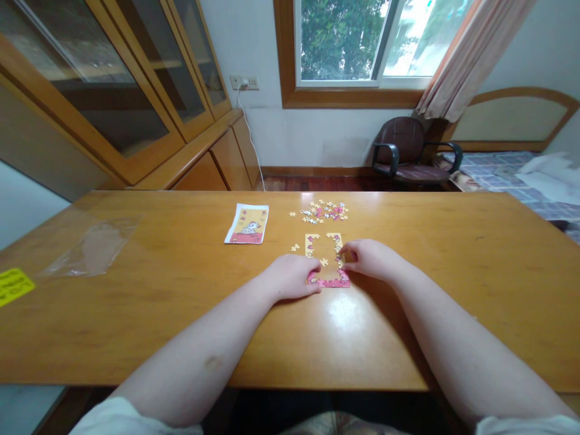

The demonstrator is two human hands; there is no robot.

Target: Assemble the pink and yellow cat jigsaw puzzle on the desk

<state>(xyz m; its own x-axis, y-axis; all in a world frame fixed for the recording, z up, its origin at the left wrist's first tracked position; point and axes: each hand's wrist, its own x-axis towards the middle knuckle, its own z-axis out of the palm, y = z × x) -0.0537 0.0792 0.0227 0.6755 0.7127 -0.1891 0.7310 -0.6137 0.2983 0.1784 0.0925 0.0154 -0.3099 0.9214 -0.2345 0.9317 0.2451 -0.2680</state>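
Across the wooden tabletop (281, 350), reaching inward with both bare forearms. Bringing the left hand (294, 278) to the lower left corner of the puzzle frame (333, 283), and the right hand (374, 260) to its right side. To the far left, lying flat and crumpling slightly, a clear plastic bag (97, 244). Nearer the frame, resting beyond the left hand and showing a small white animal on yellow and pink, a picture sheet (249, 225).

Judging by look, probably handling as light, thin, fairly stiff card: sliding easily on the glossy tabletop, yet bending or parting at the joints if lifted by one side. Best steadying along the outer edges, with both sides supported together, and best pinching any single piece by opposite edges.

Lying flat directly between the hands, joining along the pink bottom and up both sides, but showing a gap in the far edge. In the left grip, holding thumb and fingers apart around the lower left corner, partly covering it. In the right grip, also holding thumb and forefinger apart, both meeting the right side; how firmly pressing, cannot tell.

Beyond the frame, scattering loosely in yellow and pink, a pile of pieces (338, 211). Smallest of all, sitting singly: one loose piece (324, 262) inside the frame, another (295, 248) just outside its left side.
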